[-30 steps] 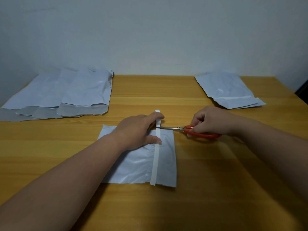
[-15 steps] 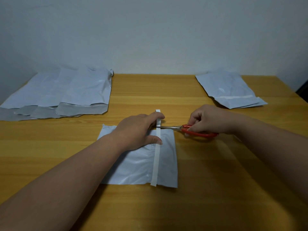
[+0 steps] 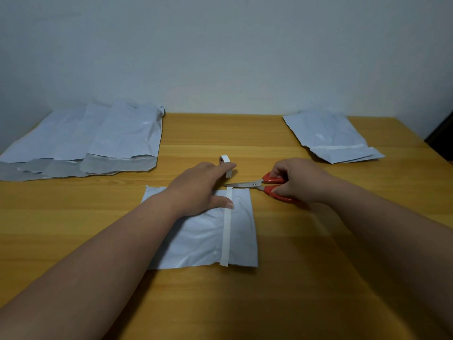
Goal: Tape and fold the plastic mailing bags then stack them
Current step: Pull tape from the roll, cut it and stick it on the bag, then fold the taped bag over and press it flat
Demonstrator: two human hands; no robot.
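A folded white mailing bag (image 3: 241, 231) lies on the wooden table (image 3: 331, 278) in front of me. A strip of white tape (image 3: 225, 238) runs down it from top edge to bottom edge. My left hand (image 3: 196, 190) rests on the bag with its thumb by the strip, and its fingers hold a small white tape roll (image 3: 224, 159) just beyond the bag. A short tail of tape hangs from the roll, apart from the strip. My right hand (image 3: 299, 180) grips red-handled scissors (image 3: 247, 184), blades pointing left over the bag's top edge.
Several flat, unfolded mailing bags (image 3: 98, 136) lie overlapped at the back left of the table. A small stack of folded, taped bags (image 3: 328, 136) sits at the back right. A pale wall stands behind the table.
The tape between roll and bag has been cut. My left fingers have lifted the roll away from the bag's edge, and the scissors have drawn slightly to the right.
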